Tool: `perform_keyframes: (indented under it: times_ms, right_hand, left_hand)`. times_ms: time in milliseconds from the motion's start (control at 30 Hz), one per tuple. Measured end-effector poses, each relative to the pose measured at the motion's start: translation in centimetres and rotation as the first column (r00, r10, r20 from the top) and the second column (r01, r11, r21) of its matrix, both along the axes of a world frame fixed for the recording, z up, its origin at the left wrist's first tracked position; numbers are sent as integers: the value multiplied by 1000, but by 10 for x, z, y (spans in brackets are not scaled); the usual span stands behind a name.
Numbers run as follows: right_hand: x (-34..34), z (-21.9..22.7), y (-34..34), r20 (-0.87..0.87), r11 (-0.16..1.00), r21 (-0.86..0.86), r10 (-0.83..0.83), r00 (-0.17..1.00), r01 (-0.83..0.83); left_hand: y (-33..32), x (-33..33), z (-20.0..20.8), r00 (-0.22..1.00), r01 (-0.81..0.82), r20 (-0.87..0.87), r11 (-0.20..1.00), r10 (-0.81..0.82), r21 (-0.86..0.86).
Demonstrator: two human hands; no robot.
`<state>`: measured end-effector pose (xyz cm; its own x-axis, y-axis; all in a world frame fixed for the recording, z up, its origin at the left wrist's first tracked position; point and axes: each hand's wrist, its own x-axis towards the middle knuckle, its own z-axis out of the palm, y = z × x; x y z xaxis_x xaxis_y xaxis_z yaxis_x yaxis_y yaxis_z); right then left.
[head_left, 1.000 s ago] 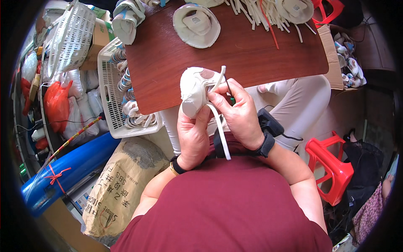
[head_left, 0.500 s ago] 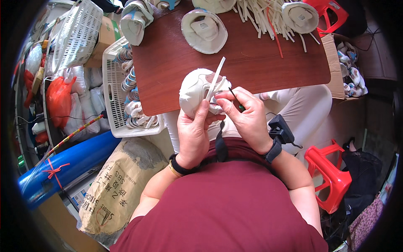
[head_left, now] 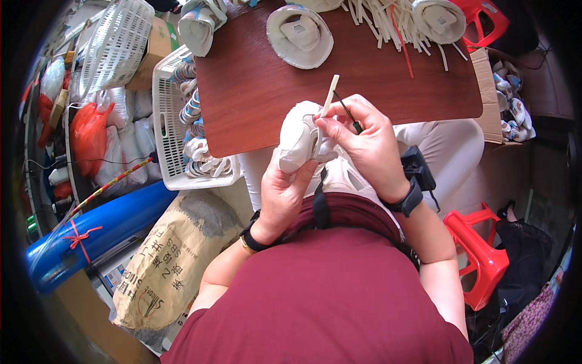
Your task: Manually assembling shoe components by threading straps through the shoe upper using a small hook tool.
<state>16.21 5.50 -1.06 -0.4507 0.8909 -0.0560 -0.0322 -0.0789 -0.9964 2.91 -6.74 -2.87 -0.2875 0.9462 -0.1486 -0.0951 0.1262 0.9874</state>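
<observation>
A white shoe upper [head_left: 296,136] is held up just off the near edge of the table, tilted on its side. My left hand [head_left: 284,195] is closed round its lower end, thumb on the outside. With thumb and forefinger my right hand [head_left: 373,142] pinches a narrow off-white strip [head_left: 331,96], whose free end points up and whose lower part runs along the openings in the upper. A thin dark hook-like tool with a green handle [head_left: 357,127] also sits among the right fingers, its shaft pointing up and left. The upper's underside is hidden by my left hand.
On the reddish-brown table [head_left: 242,103] lie more shoe uppers [head_left: 300,37] and a bundle of strips [head_left: 379,24]. To the left stands a white basket [head_left: 160,121] of shoe parts. A cardboard box [head_left: 485,91] and red stool [head_left: 482,258] are to the right.
The shoe upper has turned more upright and moved slightly right. My right hand has risen and now pinches the strip near the upper, the tool still in its fingers.
</observation>
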Motion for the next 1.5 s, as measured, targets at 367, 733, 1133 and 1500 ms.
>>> perform_keyframes:
  times_ms: [367,733,1133,1500]
  right_hand:
    - [-8,6,-12,54,780,625,-102,993,46]
    - [-11,-6,-43,54,909,416,-26,998,1]
    - [-5,10,-19,-79,996,8,93,993,-93]
    - [5,29,-23,54,985,49,162,985,-165]
  left_hand:
    - [26,-40,50,998,22,-62,987,-32,-157]
    - [28,-28,30,957,-172,230,984,176,-37]
    - [27,-56,42,994,58,-80,981,-74,-185]
    - [29,-42,62,915,-22,394,986,86,-166]
